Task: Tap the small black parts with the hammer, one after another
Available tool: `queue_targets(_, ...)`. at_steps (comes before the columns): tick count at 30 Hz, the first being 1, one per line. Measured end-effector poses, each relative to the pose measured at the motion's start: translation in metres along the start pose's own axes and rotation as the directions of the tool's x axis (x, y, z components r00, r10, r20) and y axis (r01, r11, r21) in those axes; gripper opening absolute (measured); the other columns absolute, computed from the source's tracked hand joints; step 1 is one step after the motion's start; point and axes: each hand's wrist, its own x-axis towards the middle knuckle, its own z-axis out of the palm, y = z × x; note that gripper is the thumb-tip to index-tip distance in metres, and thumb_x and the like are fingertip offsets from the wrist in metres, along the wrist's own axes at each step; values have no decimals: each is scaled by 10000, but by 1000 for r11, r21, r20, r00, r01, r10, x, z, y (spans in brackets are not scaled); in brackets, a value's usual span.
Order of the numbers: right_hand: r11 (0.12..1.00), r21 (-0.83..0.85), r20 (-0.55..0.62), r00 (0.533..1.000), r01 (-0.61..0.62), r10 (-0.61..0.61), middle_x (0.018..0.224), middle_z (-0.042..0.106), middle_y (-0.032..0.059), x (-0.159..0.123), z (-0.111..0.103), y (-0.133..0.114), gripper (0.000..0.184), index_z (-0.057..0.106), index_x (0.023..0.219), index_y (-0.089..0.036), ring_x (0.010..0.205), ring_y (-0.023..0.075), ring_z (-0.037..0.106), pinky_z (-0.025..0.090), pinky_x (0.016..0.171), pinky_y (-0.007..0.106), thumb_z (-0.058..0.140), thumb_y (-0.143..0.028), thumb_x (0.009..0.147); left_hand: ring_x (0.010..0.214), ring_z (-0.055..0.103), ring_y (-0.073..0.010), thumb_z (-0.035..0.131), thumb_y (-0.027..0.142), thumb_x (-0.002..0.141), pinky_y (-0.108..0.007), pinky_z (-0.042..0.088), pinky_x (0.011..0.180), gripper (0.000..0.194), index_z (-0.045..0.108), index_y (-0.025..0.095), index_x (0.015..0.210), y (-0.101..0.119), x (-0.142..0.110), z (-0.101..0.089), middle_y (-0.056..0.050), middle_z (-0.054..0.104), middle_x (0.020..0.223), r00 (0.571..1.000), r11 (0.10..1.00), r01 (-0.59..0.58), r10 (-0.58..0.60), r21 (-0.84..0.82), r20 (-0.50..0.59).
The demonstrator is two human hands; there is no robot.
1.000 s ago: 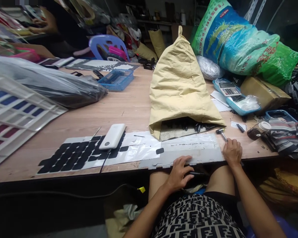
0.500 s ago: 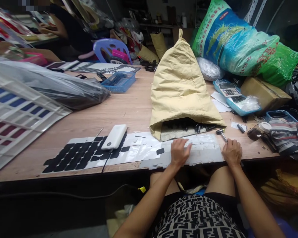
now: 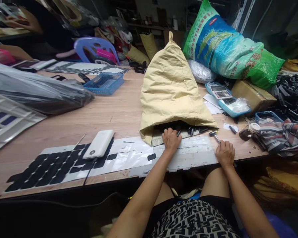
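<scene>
My left hand (image 3: 172,141) is at the open mouth of a beige cloth bag (image 3: 172,89), its fingers bent around a small black part (image 3: 179,133) that shows beside the thumb. More black parts (image 3: 194,131) lie in the bag's mouth, partly hidden by the cloth. Wrapped around a hammer (image 3: 216,137) at its metal handle, my right hand (image 3: 225,153) rests by the table's front edge. The hammer's head, black with a yellowish end, points away from me. Between both hands lies a flat grey board (image 3: 196,151) under clear film.
White sheets with black stickers (image 3: 47,165) lie left, a white power bank (image 3: 99,143) on top. A blue basket (image 3: 105,83) and a plastic-covered bundle stand farther back. Right are a calculator (image 3: 220,92), a jar (image 3: 247,133) and striped cloth. A person sits back left.
My left hand has moved from above the grey board forward to the bag's mouth and closed on a black part. The right hand keeps hold of the hammer. The view has shifted right.
</scene>
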Motion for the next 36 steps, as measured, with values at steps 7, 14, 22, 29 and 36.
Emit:
queue_targets(7, 1000, 8, 9, 1000, 2, -2, 951, 591, 96, 1, -1, 1, 250, 661, 1130, -171, 880, 234, 452, 254, 710, 343, 508, -233, 941, 1034, 552, -296, 664, 296, 892, -436, 417, 898, 192, 772, 219, 1030, -18, -42, -2, -86, 677, 1012, 986, 967, -147, 161, -206, 51)
queue_targets(14, 999, 46, -11, 1000, -14, 15, 966, 589, 101, 2, 2, 2, 284, 671, 1166, -169, 859, 223, 453, 267, 708, 337, 518, -244, 938, 995, 559, -242, 754, 310, 854, -394, 407, 942, 224, 762, 243, 1067, -24, -37, 5, -45, 680, 977, 960, 896, -181, 250, -406, 123)
queue_targets(22, 954, 284, 76, 994, -101, 82, 964, 638, 118, 5, -2, 4, 289, 724, 1067, -154, 884, 235, 524, 377, 775, 343, 486, -266, 947, 1006, 562, -232, 820, 299, 797, -381, 414, 946, 166, 770, 241, 944, -25, -30, 4, -27, 687, 960, 971, 884, -84, 176, -460, 162)
queue_targets(29, 636, 767, 87, 971, 77, -222, 1044, 695, 94, -20, -35, -65, 330, 688, 1197, -189, 987, 208, 652, 520, 914, 333, 451, -331, 1017, 1023, 556, -240, 831, 295, 788, -401, 409, 964, 157, 799, 261, 938, -22, -28, 0, -24, 688, 934, 970, 878, -29, 139, -478, 198)
queue_targets(36, 549, 825, 77, 935, 136, -347, 1050, 694, 84, -28, -35, -97, 378, 647, 1330, -236, 995, 207, 673, 557, 925, 362, 432, -278, 1021, 960, 544, -218, 833, 283, 791, -386, 413, 930, 95, 812, 285, 884, -20, -27, 0, -13, 667, 895, 972, 883, -27, 132, -468, 193)
